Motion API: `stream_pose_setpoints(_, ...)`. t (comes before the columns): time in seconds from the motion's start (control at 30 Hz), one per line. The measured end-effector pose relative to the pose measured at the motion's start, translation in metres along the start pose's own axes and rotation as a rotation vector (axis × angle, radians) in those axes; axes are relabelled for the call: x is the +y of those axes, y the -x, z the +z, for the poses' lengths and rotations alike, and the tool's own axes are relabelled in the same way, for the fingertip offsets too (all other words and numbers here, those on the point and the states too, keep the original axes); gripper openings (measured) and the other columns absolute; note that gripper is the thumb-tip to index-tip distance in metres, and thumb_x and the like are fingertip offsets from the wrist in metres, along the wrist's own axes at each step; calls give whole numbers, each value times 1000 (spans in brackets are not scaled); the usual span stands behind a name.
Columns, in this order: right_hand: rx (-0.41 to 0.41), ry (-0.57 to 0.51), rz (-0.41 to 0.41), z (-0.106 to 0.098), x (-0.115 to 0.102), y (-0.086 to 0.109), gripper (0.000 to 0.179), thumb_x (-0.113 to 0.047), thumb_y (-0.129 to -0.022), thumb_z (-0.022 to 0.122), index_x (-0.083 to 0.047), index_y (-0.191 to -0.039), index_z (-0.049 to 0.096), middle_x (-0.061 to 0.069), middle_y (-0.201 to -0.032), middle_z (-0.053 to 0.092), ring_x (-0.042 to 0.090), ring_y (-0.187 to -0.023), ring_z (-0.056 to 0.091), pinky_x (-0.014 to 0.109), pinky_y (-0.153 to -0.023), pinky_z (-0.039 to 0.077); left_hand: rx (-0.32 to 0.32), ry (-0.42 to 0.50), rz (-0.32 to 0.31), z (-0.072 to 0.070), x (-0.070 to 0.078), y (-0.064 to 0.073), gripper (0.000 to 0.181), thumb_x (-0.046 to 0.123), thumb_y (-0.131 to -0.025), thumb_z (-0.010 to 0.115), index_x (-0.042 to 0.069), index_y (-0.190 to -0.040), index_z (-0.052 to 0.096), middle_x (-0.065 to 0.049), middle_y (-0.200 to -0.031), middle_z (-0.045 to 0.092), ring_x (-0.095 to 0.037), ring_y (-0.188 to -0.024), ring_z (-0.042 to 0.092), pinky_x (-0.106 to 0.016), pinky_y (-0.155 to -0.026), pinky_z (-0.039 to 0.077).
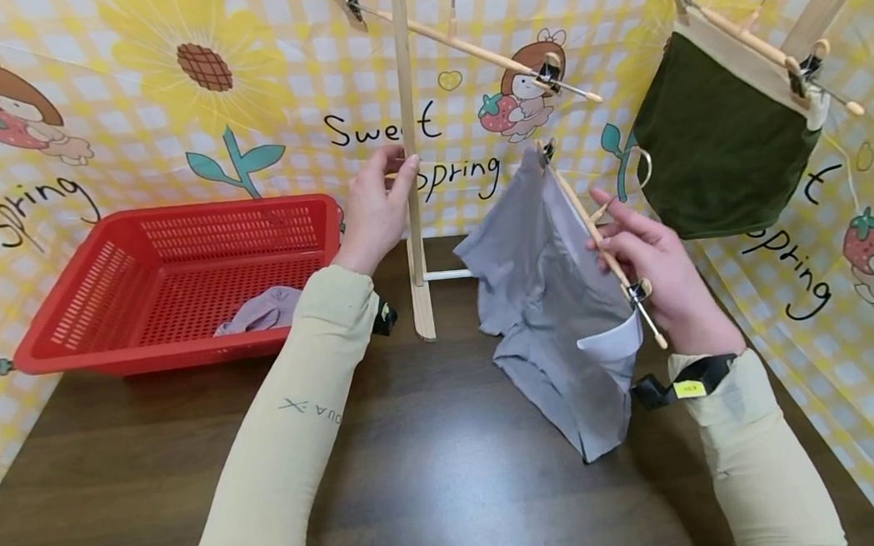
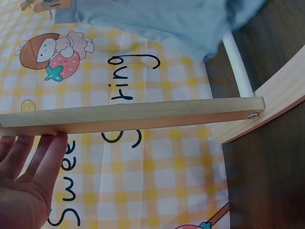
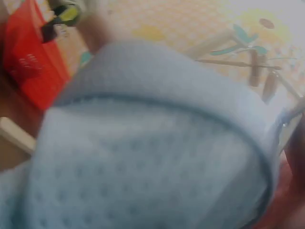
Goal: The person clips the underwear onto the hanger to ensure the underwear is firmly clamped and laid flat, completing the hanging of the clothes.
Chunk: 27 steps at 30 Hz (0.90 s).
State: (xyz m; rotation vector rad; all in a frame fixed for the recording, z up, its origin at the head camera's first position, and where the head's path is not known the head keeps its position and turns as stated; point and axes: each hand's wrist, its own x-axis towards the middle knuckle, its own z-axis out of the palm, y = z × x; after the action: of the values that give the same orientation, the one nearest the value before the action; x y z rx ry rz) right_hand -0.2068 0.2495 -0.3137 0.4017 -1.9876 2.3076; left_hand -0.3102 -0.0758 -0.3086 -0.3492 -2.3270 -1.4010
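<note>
My right hand (image 1: 658, 272) holds a wooden clip hanger (image 1: 613, 266) by its middle, fingers curled at the bar and its metal hook. From the clips hang grey boxer briefs (image 1: 551, 291), over the table, one waistband corner folded down. Their cloth (image 3: 143, 157) fills most of the right wrist view, blurred. My left hand (image 1: 374, 206) is at an upright wooden post (image 1: 405, 74) of a rack. In the left wrist view its extended fingertips (image 2: 59, 138) touch the side of the post.
A red plastic basket (image 1: 179, 347) at the left holds a mauve-grey cloth (image 1: 262, 309). Above hang a bare clip hanger (image 1: 461, 46) and dark green shorts (image 1: 729, 130) on another hanger. A white crossbar (image 1: 448, 275) runs low from the post. Patterned cloth covers the walls.
</note>
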Motion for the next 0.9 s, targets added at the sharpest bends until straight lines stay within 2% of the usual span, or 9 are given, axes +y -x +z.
stream_pose_setpoints(0.23,-5,40,2,-3,-31,-17,60,11,-95,44,-14,-148,56,8,-86,63,19,-89,57,19,-63,44,1,4,-12,1,1,0,45,41,-106,55,10,-138,58,-4,-127,66,-15,-111,63,-23,-93,49)
stream_pose_setpoints(0.33,-1,57,14,-2,-43,-26,61,8,-96,42,-17,-151,51,8,-89,61,20,-91,55,21,-68,43,3,9,-9,1,2,-1,45,40,-106,55,10,-138,58,-4,-126,66,-14,-109,63,-23,-92,49)
stream_pose_setpoints(0.53,16,42,-3,-3,-67,-41,58,4,-100,40,-17,-153,49,11,-94,60,18,-80,57,21,-76,44,8,17,-11,2,2,-1,44,41,-105,56,10,-137,59,-3,-124,66,-13,-108,63,-23,-91,49)
stream_pose_setpoints(0.63,16,7,-28,-2,-75,-46,58,6,-99,41,-17,-152,51,12,-93,59,18,-74,58,21,-73,45,5,26,-22,1,1,0,44,41,-105,56,11,-137,59,-3,-124,66,-13,-108,63,-24,-91,49)
stream_pose_setpoints(0.8,37,-71,-51,-2,-90,-57,60,10,-95,42,-17,-147,57,15,-94,58,19,-69,59,21,-60,47,9,30,-24,0,1,1,44,40,-105,57,11,-137,59,-3,-124,66,-13,-107,63,-24,-90,50)
stream_pose_setpoints(0.9,27,-111,-61,-4,-100,-63,58,10,-95,42,-15,-146,58,17,-94,58,20,-68,60,22,-64,49,9,29,-21,0,1,2,44,40,-105,57,10,-137,59,-4,-124,66,-14,-107,63,-25,-90,50)
